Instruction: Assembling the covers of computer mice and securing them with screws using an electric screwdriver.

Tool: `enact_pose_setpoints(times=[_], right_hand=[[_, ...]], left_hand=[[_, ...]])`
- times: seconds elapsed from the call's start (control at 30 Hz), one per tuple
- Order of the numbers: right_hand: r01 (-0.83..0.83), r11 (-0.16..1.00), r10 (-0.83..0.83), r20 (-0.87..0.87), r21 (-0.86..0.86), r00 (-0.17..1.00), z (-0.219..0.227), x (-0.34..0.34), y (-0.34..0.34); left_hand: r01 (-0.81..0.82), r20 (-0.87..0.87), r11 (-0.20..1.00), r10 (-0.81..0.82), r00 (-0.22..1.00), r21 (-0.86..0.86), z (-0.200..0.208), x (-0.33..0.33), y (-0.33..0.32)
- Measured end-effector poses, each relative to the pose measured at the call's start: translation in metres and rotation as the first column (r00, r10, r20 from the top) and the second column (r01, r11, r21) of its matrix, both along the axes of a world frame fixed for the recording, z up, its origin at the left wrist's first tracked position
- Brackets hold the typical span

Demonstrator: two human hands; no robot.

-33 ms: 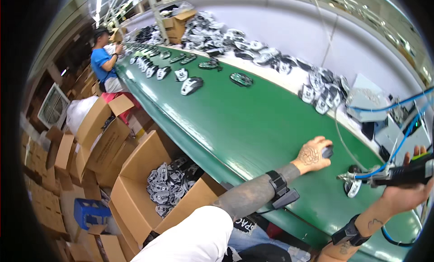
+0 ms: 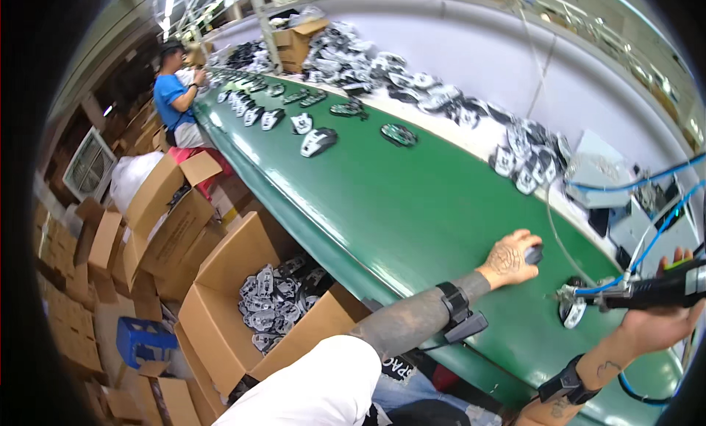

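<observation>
My left hand (image 2: 511,259) rests over the green belt, its fingers curled around a dark, rounded computer mouse shell (image 2: 535,255). Most of that shell is hidden by the hand. In my right hand (image 2: 662,324) is a black power screwdriver (image 2: 647,294), held nearly level and pointing left. Its metal front end is above an open mouse base (image 2: 572,313), which lies on the belt to the right of my left hand. Whether the tip touches that base, I cannot tell.
Mouse parts (image 2: 318,142) line the far green belt (image 2: 412,213). More are heaped along the white ledge (image 2: 471,141). A cardboard box (image 2: 220,330) of mouse parts stands at my left. Blue hoses (image 2: 640,174) hang at right. A person in blue (image 2: 170,99) stands far left.
The view has shifted slightly, with the far belt a little more to the right and the near things a little lower. Both hands keep their holds.
</observation>
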State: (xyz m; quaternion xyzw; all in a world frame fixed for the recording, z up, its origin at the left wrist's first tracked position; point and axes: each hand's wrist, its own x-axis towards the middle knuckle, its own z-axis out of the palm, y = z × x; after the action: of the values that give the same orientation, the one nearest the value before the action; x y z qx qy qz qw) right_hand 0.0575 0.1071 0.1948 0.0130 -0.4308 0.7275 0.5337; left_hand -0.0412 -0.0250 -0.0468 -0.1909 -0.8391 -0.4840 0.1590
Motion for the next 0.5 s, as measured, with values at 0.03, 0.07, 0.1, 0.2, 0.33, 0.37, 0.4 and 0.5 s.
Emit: enact_pose_setpoints(times=[0.03,0.07,0.1,0.2,0.33,0.37,0.4,0.5], right_hand=[[-0.02,1.0,0.021,-0.062,0.009,0.998,0.002,0.004,0.011],[-0.05,0.999,0.051,-0.123,0.012,0.991,-0.003,0.007,0.032],[-0.046,0.999,0.043,-0.132,-0.027,0.99,-0.006,0.006,0.045],[-0.021,0.994,0.004,-0.157,-0.105,0.988,0.005,0.005,0.075],[-0.041,0.999,0.037,-0.274,-0.007,0.961,0.011,0.025,0.119],[0.087,0.995,-0.07,-0.293,0.044,0.953,0.011,0.035,0.107],[0.172,0.982,-0.142,-0.292,0.077,0.946,0.003,0.033,0.079],[0.355,0.867,-0.282,-0.243,0.351,0.928,-0.024,0.045,0.077]], left_hand=[[0.033,0.019,0.999,-0.033,0.999,-0.001,0.004,0.001,0.009],[0.058,0.038,0.998,-0.058,0.998,-0.009,0.008,0.002,0.015],[0.044,0.014,0.999,-0.044,0.999,-0.015,0.006,0.003,0.02],[0.077,-0.021,0.997,-0.076,0.997,0.026,-0.004,0.002,0.03],[0.091,-0.141,0.99,-0.075,0.987,0.11,0.004,0.006,0.033],[0.093,-0.114,0.989,-0.08,0.99,0.116,0.009,0.003,0.031],[0.012,-0.082,0.99,0.0,0.997,0.137,-0.002,0.0,0.017],[-0.036,-0.083,0.981,0.052,0.995,0.188,0.002,-0.002,0.019]])
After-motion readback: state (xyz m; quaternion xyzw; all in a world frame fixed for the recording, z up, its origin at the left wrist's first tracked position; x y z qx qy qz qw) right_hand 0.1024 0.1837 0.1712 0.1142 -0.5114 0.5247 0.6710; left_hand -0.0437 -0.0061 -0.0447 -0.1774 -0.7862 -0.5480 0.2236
